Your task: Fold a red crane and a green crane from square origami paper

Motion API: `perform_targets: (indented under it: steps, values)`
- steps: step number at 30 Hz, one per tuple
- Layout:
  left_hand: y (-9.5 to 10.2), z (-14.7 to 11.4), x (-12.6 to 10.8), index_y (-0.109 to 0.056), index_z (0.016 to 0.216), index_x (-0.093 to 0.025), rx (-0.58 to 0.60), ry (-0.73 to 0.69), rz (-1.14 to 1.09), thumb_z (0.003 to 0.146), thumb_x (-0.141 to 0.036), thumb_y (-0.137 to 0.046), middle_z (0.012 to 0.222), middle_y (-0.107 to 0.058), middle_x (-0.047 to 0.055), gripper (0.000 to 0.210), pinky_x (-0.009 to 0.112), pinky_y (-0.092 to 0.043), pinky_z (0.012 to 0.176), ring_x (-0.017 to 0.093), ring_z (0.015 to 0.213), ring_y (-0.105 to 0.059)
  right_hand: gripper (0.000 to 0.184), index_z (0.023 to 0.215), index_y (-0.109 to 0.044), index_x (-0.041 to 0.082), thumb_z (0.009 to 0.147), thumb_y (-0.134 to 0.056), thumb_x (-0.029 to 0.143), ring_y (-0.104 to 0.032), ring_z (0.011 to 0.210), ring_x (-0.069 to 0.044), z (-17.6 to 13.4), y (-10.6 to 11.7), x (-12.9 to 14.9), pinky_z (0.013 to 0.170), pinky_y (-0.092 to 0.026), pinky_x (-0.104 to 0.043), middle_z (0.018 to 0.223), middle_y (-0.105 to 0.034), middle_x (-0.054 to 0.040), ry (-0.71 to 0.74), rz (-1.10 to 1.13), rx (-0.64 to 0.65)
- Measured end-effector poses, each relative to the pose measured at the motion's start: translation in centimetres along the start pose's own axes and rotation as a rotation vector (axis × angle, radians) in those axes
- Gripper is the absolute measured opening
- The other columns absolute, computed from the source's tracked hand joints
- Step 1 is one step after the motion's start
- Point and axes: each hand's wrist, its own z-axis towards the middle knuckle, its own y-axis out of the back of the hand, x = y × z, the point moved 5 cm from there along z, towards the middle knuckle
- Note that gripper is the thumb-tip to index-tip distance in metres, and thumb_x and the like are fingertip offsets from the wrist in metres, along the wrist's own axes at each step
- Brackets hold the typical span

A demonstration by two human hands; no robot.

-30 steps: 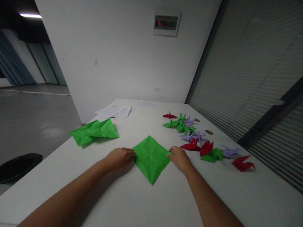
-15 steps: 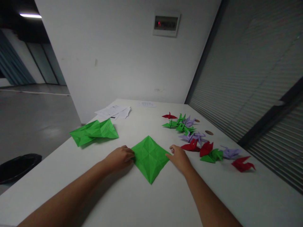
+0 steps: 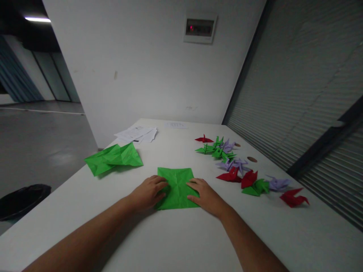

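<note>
I find the creased green sheet (image 3: 177, 189) lying on the bench (image 3: 176, 241) directly before me. My left hand (image 3: 149, 192) and right hand (image 3: 206, 197) rest on its opposite sides, fingers (image 3: 193, 185) parted and unclenched against the paper.

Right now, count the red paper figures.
4: back figure, middle left figure, middle right figure beside it, near right figure. More may be hidden.

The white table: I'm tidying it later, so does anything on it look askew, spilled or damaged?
Only mild untidiness: the printed papers at the far left lie at uneven angles, and the green sheets in front overlap crookedly. The green square at the centre is creased, with no visible tear. I see no spill.
</note>
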Motion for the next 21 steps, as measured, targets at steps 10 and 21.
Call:
perform_targets:
  steps: [10,21]
  values:
    - [-1.2,-1.1,2.6,-0.042,0.15,-0.015,0.206,0.045,-0.061,0.089,-0.012,-0.052,0.157,-0.044,0.019,0.062,0.048,-0.035,0.12,0.029,0.145,-0.042,0.058,0.141,-0.06,0.016,0.089,-0.072,0.039,-0.048,0.137,-0.03,-0.2,0.2,-0.5,0.12,-0.034,-0.047,0.144,-0.057,-0.0164,-0.009,-0.012,0.047]
    - [-1.0,-0.7,4.2,-0.054,0.144,-0.02,0.131,0.053,-0.135,0.089,-0.021,-0.063,0.142,-0.061,0.015,0.055,0.045,-0.044,0.113,0.03,0.131,-0.057,0.051,0.136,-0.063,0.019,0.089,-0.068,0.038,-0.053,0.134,-0.031,-0.5,0.8,-1.0,0.118,-0.037,-0.05,0.142,-0.06,-0.0163,-0.041,0.031,0.024]
